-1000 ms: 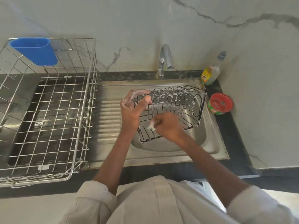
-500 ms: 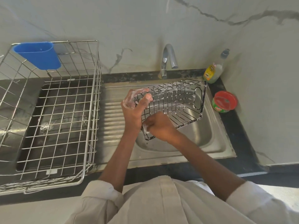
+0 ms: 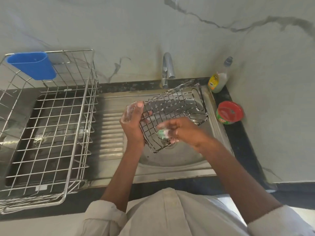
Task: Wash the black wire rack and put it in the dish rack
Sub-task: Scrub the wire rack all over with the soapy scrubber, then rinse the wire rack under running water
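Rack (image 3: pixel 172 114) tipped up since | left hand (image 3: pixel 132 123) grips edge | right hand (image 3: pixel 180 132) scrubs it

The wire rack (image 3: pixel 172 113) is black with white suds along its grid. A green scrubber (image 3: pixel 162 133) shows foam. The dish rack (image 3: pixel 51 126) is silver with a blue cup holder (image 3: pixel 32 65). The wall (image 3: pixel 255 48) is pale with grey veins. The tub (image 3: pixel 229 113) has a red lid and green side; the bottle (image 3: pixel 218 79) carries a yellow label. The worktop (image 3: pixel 238 142) is black.
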{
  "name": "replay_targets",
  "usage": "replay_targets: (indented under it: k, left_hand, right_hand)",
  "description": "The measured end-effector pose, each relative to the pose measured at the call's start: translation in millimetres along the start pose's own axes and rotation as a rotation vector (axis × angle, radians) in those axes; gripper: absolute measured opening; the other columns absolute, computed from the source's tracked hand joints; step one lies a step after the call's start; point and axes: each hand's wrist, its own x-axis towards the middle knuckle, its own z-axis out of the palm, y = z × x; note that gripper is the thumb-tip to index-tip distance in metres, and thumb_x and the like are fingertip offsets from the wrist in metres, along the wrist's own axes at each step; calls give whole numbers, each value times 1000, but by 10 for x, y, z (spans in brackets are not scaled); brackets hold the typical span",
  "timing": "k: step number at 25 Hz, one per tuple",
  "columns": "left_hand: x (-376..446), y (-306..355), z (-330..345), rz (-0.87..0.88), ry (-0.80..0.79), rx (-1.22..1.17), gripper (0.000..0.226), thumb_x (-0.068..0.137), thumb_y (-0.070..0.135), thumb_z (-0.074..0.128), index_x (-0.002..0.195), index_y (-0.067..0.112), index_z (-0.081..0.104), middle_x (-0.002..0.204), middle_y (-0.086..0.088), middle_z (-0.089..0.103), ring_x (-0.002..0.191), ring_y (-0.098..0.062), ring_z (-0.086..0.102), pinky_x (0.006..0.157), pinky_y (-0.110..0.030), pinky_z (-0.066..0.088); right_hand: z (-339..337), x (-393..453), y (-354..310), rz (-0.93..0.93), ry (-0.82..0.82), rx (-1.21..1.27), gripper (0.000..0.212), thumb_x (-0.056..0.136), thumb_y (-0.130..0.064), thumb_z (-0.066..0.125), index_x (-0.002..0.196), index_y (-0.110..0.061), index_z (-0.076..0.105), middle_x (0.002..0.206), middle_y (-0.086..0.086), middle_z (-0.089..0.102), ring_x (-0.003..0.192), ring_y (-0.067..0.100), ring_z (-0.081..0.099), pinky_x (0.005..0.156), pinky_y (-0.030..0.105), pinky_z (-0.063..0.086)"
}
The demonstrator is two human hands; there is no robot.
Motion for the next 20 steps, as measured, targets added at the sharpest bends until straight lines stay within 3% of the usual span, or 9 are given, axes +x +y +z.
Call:
replay_targets:
  k: [2, 4, 7, 9, 10, 12, 15, 17, 20]
  left_hand:
    - [-84, -82, 115, -84, 76, -23, 60, 87, 46, 85, 120, -2, 70, 108, -18, 77, 98, -43, 75, 87, -65, 60]
    - [-157, -178, 237, -184, 138, 6, 72, 79, 56, 89, 124, 5, 68, 113, -13, 77, 103, -37, 77, 98, -68, 57]
    - [-223, -377, 378, -181, 169, 41, 46, 71, 64, 92, 103, 34, 78, 115, -15, 79, 104, -42, 75, 100, -68, 56]
    - [-221, -469, 421, -169, 195, 57, 42, 70, 65, 93, 99, 38, 79, 114, -14, 79, 108, -50, 72, 102, -70, 53]
    - [-219, -525, 454, -168, 208, 70, 45, 70, 66, 93, 100, 36, 78, 114, -14, 79, 108, -52, 71, 102, -70, 53]
    - [-236, -595, 525, -163, 239, 90, 51, 69, 65, 94, 103, 31, 76, 112, -10, 80, 103, -43, 74, 102, -64, 56]
    - [-245, -639, 631, -193, 284, 161, 52, 63, 69, 93, 99, 36, 74, 114, -1, 80, 108, -29, 76, 104, -52, 58]
    - [-227, -679, 649, -192, 302, 238, 51, 59, 79, 89, 93, 43, 74, 120, 3, 77, 113, -22, 74, 107, -49, 56]
    - [-191, -722, 624, -192, 326, 318, 51, 55, 84, 87, 88, 48, 73, 127, 5, 74, 118, -20, 71, 105, -43, 55]
  right_hand:
    - [-174, 95, 108, 74, 62, 285, 33, 97, 11, 55, 120, -7, 71, 124, 13, 71, 103, 27, 75, 87, 35, 63]
    - [-301, 159, 265, 140, 79, 523, 31, 100, 12, 49, 126, 3, 66, 121, 20, 72, 100, 30, 76, 85, 34, 64]
    - [-569, 132, 461, 166, 92, 771, 29, 102, 10, 46, 124, 10, 64, 110, 27, 74, 88, 27, 77, 71, 27, 64]
    - [-846, 137, 556, 102, 216, 812, 21, 100, 12, 51, 110, 5, 69, 102, 24, 74, 85, 27, 77, 76, 31, 65]
    - [-1035, 148, 613, 42, 348, 722, 20, 97, 12, 57, 101, 0, 72, 99, 20, 75, 87, 28, 76, 82, 35, 64]
    - [-1437, 267, 815, -53, 698, 272, 16, 89, 4, 71, 91, -11, 79, 94, 12, 78, 91, 30, 76, 90, 42, 62]
    - [-1917, 486, 1036, 27, 946, -214, 16, 81, -16, 80, 97, -15, 83, 101, 6, 79, 98, 27, 73, 93, 38, 57]
    - [-2133, 600, 1040, 72, 980, -342, 25, 85, -20, 76, 109, -13, 81, 112, 10, 77, 107, 31, 71, 95, 36, 55]
    - [-2277, 722, 1005, 156, 806, -560, 33, 95, -20, 69, 125, -6, 71, 123, 17, 70, 117, 36, 64, 93, 35, 52]
